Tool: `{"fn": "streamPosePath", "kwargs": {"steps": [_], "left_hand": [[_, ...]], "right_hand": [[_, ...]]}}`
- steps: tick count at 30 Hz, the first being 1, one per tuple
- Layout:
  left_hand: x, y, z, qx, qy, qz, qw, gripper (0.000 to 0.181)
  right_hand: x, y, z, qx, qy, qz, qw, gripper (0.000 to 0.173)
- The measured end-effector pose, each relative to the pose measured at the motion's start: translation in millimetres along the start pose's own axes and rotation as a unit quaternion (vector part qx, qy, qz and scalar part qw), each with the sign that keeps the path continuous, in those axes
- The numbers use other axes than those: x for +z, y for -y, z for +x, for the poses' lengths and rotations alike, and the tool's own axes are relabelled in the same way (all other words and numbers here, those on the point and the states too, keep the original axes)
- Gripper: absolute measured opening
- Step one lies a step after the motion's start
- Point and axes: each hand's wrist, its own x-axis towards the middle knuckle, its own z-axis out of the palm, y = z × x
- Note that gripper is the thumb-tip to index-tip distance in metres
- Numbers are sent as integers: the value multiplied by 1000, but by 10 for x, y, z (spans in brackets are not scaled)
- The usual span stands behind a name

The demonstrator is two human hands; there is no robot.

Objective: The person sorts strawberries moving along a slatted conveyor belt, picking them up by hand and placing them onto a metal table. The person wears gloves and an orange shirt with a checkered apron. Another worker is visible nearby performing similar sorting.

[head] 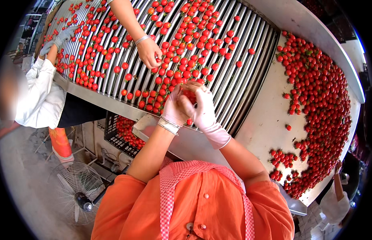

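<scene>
Small red tomatoes (187, 39) lie scattered over a conveyor of metal rollers (249, 33). My left hand (177, 105), in a light thin glove with bracelets at the wrist, and my right hand (201, 103), in a similar longer glove, meet over the conveyor's near edge. Both are curled close together around red tomatoes (189, 95) that show between the fingers. How the tomatoes are shared between the two hands is partly hidden. Other tomatoes lie on the rollers right beside my left hand and beyond both hands.
Another person's bare hand (150, 54) reaches in from the far side, pinching a tomato. At left a co-worker's gloved hands (61, 37) are over the rollers. A large tomato heap (324, 114) lies on the metal chute at right. Below left are a black crate (109, 129) and a fan (79, 195).
</scene>
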Motion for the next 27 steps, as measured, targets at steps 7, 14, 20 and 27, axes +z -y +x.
{"fn": "streamPosePath", "kwargs": {"steps": [7, 14, 20, 27], "left_hand": [[0, -223, 20, 65, -26, -74, 995, 41], [-115, -440, -178, 52, -52, -66, 995, 41], [-268, -464, -179, 77, -52, -93, 991, 39], [-209, -518, -276, 106, 45, -127, 985, 31]], "right_hand": [[186, -181, 642, -11, -12, 112, 994, 31], [595, -1228, 1462, 50, -63, -189, 979, 32], [520, -1123, 1150, -2, -30, -62, 998, 38], [530, -658, 71, -219, 300, -125, 920, 56]]}}
